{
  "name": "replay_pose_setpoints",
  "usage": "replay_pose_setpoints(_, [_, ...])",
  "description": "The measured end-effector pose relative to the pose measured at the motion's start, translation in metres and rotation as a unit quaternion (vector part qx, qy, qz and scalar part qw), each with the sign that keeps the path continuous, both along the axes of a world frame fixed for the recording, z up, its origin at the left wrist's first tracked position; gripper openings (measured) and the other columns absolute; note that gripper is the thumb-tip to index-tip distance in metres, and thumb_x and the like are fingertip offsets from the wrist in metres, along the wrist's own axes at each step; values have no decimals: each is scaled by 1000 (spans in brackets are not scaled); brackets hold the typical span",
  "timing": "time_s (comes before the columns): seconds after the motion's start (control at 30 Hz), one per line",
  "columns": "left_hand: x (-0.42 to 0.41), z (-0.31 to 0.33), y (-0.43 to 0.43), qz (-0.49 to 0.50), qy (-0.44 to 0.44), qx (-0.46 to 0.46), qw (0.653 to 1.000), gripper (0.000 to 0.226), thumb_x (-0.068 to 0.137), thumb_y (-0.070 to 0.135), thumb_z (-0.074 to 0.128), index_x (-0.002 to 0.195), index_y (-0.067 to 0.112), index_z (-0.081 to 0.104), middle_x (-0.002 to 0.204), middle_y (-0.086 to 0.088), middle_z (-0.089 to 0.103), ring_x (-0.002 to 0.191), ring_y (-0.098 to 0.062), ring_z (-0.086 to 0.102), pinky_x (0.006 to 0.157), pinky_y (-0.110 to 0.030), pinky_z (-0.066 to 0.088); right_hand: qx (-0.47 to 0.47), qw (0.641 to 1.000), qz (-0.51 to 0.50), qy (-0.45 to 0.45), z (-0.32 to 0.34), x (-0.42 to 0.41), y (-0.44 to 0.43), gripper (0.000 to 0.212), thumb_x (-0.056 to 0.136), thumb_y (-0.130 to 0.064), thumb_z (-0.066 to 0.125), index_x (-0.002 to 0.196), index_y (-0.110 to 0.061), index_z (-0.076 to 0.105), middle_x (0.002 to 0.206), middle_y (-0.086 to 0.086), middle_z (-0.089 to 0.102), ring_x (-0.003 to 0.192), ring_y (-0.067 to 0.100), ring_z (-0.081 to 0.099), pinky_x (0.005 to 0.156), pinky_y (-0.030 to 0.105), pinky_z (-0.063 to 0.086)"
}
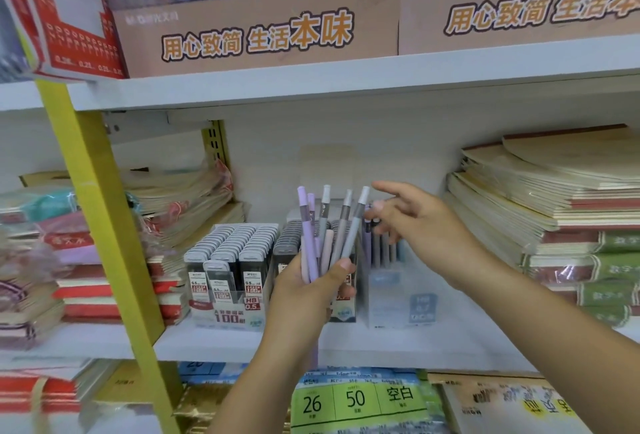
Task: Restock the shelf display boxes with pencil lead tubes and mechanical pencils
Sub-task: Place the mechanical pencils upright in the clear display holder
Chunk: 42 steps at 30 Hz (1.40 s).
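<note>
A bunch of slim pastel mechanical pencils (323,236), lilac, grey and pink with pale caps, stands fanned upright in the left hand (311,281). Behind it, a clear display box (239,312) labelled HB 0.5 is packed with grey-capped lead tubes (230,246). Just to the right, a frosted display box (391,295) holds more upright pencils (384,250).

Two hands (311,283) (417,226), three display boxes (232,314) (343,312) (398,298)

On my feed I see a bare left forearm (266,361) and bare right forearm (540,323), a bare left hand (308,290) and right hand (424,226), nails trimmed short.
</note>
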State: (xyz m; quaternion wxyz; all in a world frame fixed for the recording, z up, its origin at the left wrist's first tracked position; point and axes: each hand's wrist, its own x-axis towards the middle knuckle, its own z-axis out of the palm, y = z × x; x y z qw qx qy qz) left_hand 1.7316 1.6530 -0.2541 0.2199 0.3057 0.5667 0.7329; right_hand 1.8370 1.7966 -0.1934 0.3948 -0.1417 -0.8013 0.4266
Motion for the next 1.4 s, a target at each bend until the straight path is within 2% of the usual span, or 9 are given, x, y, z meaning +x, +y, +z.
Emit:
replay_pose_setpoints(0.13, [8,1,5,-21,13,7,1000,18,92,18,71,105,30,67,82,0,79,58,-7,69,42,-13,39,-97,992,62,57,4,2,-9,27,92,-13,64,115,-27,61,84,0,76,71,13,70,58,21,54])
replay_pose_setpoints(0.27, [5,1,3,-10,22,1,1000,11,98,21,63,109,24,66,89,0,79,70,-15,75,41,-13,39,-11,982,-73,171,15,16,12,25,95,-12,57,96,-37,52,82,3,71,67,10,69,55,23,53])
replay_pose_setpoints(0.37, [-1,-3,1,-2,33,-4,999,9,99,22,62,106,25,66,85,-2,78,54,-12,63,40,-17,37,161,977,-138,18,9,22,31,23,93,-21,62,98,-41,52,83,-7,66,72,3,65,64,29,56])
replay_pose_setpoints(0.47, [-4,-6,1,-10,38,-2,999,7,98,22,63,105,23,67,84,-3,77,50,-12,56,40,-18,36,212,965,-128,-84,-6,16,34,25,91,-21,65,104,-39,52,81,-14,64,76,-2,63,75,30,57])
replay_pose_setpoints(0.63, [-5,-9,2,-11,41,2,999,8,98,22,64,104,19,66,82,-4,77,49,-11,55,40,-17,35,204,971,-101,-73,-13,10,35,23,91,-18,65,102,-35,53,85,-13,64,81,5,66,78,39,58])
replay_pose_setpoints(1.03, [-10,-12,3,-18,48,2,999,10,97,20,64,107,19,66,82,-5,77,49,-10,55,40,-16,37,193,971,-107,-87,-15,-5,39,28,90,-16,66,96,-32,43,83,-5,66,75,14,66,72,37,56])
replay_pose_setpoints(1.13, [-12,-14,2,-12,49,0,999,11,97,21,65,108,19,66,83,-4,78,50,-10,56,41,-14,38,206,970,-104,-83,-16,-7,38,29,85,-8,69,89,-31,53,89,-7,61,76,9,62,71,28,51])
replay_pose_setpoints(1.3, [-13,-13,2,-10,37,-7,999,11,96,20,65,107,19,67,82,-4,78,51,-11,57,41,-15,37,254,949,-134,-133,-17,-7,35,26,83,-4,70,104,-18,63,96,0,52,80,15,55,79,30,48])
replay_pose_setpoints(1.4, [-11,-11,1,-23,28,-9,999,9,96,19,66,105,20,67,82,-4,78,51,-12,58,40,-17,37,277,942,-159,-103,-14,-5,25,25,89,-13,66,113,-19,64,99,-5,49,78,7,52,74,12,38])
